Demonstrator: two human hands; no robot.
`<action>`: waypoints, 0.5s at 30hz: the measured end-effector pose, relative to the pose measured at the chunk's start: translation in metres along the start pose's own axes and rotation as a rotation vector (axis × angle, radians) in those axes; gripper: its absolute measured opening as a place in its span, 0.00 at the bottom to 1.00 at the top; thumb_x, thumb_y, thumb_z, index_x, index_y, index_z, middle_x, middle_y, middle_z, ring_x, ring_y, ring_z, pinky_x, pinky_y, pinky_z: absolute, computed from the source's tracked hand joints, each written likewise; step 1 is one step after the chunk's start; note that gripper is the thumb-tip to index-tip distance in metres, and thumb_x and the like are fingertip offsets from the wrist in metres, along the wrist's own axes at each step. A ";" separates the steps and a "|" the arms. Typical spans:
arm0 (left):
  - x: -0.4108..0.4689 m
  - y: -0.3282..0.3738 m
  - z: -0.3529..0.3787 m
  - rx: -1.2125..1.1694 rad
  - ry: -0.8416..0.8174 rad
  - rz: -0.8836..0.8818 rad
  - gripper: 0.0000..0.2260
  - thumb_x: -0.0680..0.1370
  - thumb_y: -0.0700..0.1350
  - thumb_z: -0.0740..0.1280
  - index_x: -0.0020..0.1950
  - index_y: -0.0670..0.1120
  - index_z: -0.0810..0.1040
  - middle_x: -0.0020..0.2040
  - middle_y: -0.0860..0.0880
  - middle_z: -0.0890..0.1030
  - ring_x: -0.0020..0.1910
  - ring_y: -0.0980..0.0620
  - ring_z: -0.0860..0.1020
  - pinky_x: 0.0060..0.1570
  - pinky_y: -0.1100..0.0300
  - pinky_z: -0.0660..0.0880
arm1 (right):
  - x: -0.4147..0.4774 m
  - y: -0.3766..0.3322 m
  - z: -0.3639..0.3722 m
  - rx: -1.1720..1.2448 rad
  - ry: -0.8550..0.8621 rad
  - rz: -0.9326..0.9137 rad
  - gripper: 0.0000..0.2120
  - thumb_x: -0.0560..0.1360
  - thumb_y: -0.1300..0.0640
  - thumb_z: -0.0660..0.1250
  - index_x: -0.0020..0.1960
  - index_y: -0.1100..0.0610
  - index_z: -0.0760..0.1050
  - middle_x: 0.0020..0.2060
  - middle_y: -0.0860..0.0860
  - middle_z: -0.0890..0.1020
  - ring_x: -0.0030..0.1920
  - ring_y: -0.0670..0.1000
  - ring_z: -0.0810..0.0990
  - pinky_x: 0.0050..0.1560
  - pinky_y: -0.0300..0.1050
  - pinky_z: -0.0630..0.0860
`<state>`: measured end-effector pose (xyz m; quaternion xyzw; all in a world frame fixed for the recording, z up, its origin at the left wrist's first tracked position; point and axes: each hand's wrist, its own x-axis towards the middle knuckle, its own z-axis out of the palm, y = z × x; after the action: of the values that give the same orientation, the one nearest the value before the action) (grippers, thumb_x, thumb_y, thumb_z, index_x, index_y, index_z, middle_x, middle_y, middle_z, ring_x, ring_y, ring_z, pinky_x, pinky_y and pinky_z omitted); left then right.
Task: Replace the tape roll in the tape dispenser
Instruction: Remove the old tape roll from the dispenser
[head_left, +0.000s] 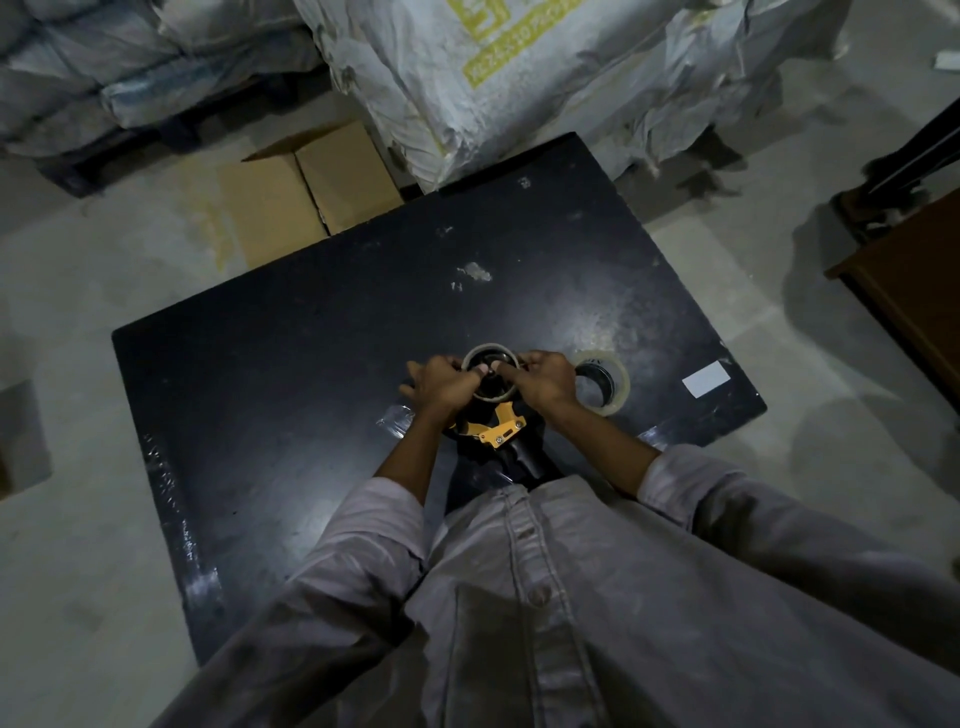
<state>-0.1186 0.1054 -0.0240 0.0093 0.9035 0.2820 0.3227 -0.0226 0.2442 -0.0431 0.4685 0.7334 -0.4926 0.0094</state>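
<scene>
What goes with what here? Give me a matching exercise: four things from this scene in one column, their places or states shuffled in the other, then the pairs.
Things:
1. thin tape ring
2. clear tape roll
3. white label
4. cardboard box

Places or states:
A. on the floor beyond the table's far left edge
B. lying free on the black table, right of the right hand
C. flat near the table's right edge
D. gripped by both hands on the yellow tape dispenser, the left hand on its left side

Pairs: 1-D, 2-B, 3-C, 4-A
</scene>
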 end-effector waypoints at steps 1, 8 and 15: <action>-0.001 0.001 0.000 0.005 0.002 -0.002 0.13 0.78 0.62 0.77 0.51 0.55 0.83 0.76 0.41 0.69 0.77 0.33 0.64 0.78 0.35 0.66 | 0.001 0.000 0.001 -0.008 0.007 -0.011 0.20 0.73 0.43 0.85 0.55 0.57 0.91 0.48 0.54 0.92 0.48 0.53 0.91 0.53 0.51 0.88; 0.005 -0.007 -0.003 -0.031 -0.053 0.006 0.14 0.78 0.63 0.76 0.58 0.58 0.85 0.72 0.43 0.67 0.74 0.34 0.65 0.76 0.40 0.65 | -0.004 0.004 -0.004 -0.026 -0.016 -0.069 0.21 0.76 0.38 0.81 0.60 0.53 0.91 0.47 0.49 0.92 0.48 0.49 0.90 0.52 0.47 0.87; 0.008 -0.017 -0.002 -0.004 -0.065 0.052 0.15 0.73 0.67 0.79 0.44 0.59 0.82 0.69 0.42 0.79 0.78 0.38 0.65 0.73 0.42 0.62 | -0.008 0.004 -0.003 0.017 -0.091 -0.029 0.20 0.77 0.45 0.82 0.65 0.53 0.89 0.48 0.53 0.92 0.44 0.54 0.92 0.54 0.59 0.90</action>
<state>-0.1235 0.0923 -0.0361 0.0411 0.8914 0.2917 0.3444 -0.0140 0.2416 -0.0402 0.4351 0.7347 -0.5195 0.0317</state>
